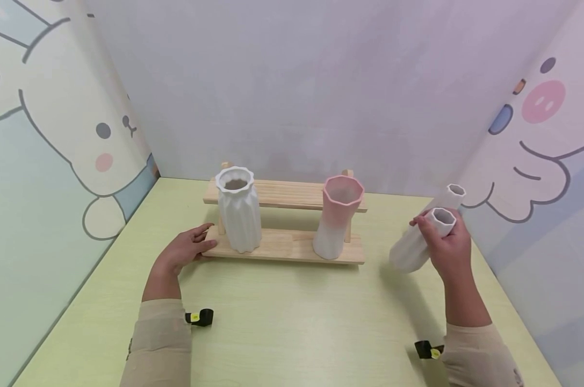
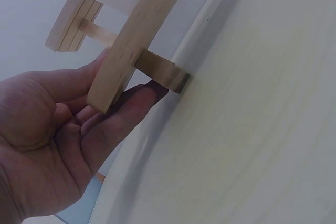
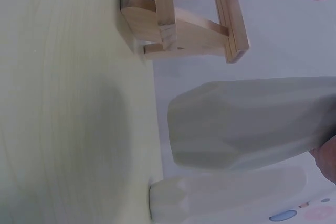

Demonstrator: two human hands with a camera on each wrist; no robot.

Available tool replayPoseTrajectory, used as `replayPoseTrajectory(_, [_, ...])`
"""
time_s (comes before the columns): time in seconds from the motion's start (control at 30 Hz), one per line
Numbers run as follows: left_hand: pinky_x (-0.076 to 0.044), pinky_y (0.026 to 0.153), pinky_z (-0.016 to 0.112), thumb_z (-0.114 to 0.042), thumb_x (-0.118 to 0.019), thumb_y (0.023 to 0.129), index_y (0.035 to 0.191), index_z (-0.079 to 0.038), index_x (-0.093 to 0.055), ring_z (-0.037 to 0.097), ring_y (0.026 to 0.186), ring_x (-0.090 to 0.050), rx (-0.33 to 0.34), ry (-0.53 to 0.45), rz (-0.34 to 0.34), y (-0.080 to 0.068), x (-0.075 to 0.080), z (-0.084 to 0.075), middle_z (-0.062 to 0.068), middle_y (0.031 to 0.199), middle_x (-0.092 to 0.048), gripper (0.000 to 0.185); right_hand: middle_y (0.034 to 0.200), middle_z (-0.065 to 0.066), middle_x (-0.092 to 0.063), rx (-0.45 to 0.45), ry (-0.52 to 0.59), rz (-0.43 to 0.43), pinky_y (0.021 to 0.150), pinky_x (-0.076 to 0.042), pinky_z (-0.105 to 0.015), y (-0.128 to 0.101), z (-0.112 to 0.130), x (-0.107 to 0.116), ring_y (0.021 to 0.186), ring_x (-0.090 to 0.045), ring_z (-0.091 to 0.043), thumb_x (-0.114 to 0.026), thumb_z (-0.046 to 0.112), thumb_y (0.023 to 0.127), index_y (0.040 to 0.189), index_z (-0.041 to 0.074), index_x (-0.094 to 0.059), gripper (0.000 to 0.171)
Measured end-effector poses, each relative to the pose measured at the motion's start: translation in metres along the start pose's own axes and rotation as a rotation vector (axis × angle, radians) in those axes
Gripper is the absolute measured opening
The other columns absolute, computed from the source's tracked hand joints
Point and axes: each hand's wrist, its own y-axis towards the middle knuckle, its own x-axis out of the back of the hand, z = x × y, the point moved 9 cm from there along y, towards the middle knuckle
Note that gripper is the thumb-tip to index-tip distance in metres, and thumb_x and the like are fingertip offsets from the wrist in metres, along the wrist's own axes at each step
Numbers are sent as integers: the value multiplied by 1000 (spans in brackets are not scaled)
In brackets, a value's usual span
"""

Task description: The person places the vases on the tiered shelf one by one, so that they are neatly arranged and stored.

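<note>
at the right of the frame, the right hand [image 1: 448, 244] grips a tilted white vase [image 1: 419, 239] — the left hand [image 1: 185, 248], fingers loose, rests on the wooden rack's [image 1: 292, 246] left end.

Pale green table [image 1: 282, 322], cartoon-printed side walls [image 1: 45, 134], plain back wall [image 1: 321, 80]

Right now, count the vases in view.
4: a white ribbed vase and pink-topped vase on the wooden rack, one held in the right hand, another behind it.
</note>
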Motion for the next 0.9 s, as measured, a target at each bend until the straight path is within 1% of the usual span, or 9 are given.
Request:
replayPoseTrajectory(0.2, [-49, 85, 36, -39, -64, 86, 149, -20, -23, 26, 114, -53, 0, 25, -4, 0, 1, 0, 17, 150, -19, 77, 86, -6, -65, -3, -28, 6, 75, -45, -22, -3, 3, -3, 86, -62, -19, -70, 13, 83, 105, 4, -56, 27])
replayPoseTrajectory(0.33, [-50, 84, 36, -40, -65, 85, 149, -20, -23, 26, 115, -52, -3, 16, -1, 1, 0, 0, 17, 150, -19, 78, 88, -7, -64, 16, -26, 12, 75, -45, -23, -4, 7, -4, 84, -63, -18, -69, 12, 83, 104, 4, -55, 27])
replayPoseTrajectory(0.43, [-50, 84, 35, -40, -65, 85, 149, -20, -23, 27, 116, -51, -2, 12, -4, 1, 0, 1, 17, 150, -19, 79, 89, -8, -63, 14, -29, 24, 76, -45, -24, -5, 9, -7, 83, -64, -18, -69, 12, 83, 105, 4, -54, 27])
replayPoseTrajectory(0.53, [-50, 84, 35, -41, -65, 84, 149, -20, -23, 27, 116, -50, 1, 15, -7, 2, 1, 2, 17, 150, -19, 79, 90, -7, -63, 5, -66, 39, 77, -45, -25, -7, 11, -9, 84, -64, -17, -69, 14, 85, 107, 5, -53, 28])
replayPoseTrajectory(0.67, [-50, 85, 35, -42, -65, 84, 149, -21, -23, 24, 112, -54, 5, 25, -9, 2, 1, 4, 17, 150, -19, 80, 90, -4, -65, -6, -120, 51, 76, -45, -24, -10, 12, -12, 86, -63, -15, -68, 18, 86, 108, 7, -53, 29])
replayPoseTrajectory(0.8, [-49, 85, 35, -43, -65, 84, 148, -21, -24, 22, 107, -58, 1, 37, -13, 2, 2, 4, 17, 150, -20, 79, 89, -2, -66, 1, -141, 58, 76, -45, -23, -12, 14, -14, 87, -63, -15, -68, 19, 86, 108, 7, -53, 29])
replayPoseTrajectory(0.9, [-49, 85, 35, -43, -65, 84, 148, -21, -24, 22, 108, -57, -1, 38, -14, 1, 2, 4, 17, 150, -20, 79, 89, -2, -66, 9, -159, 64, 76, -45, -23, -13, 17, -16, 88, -62, -14, -68, 19, 86, 109, 6, -53, 30])
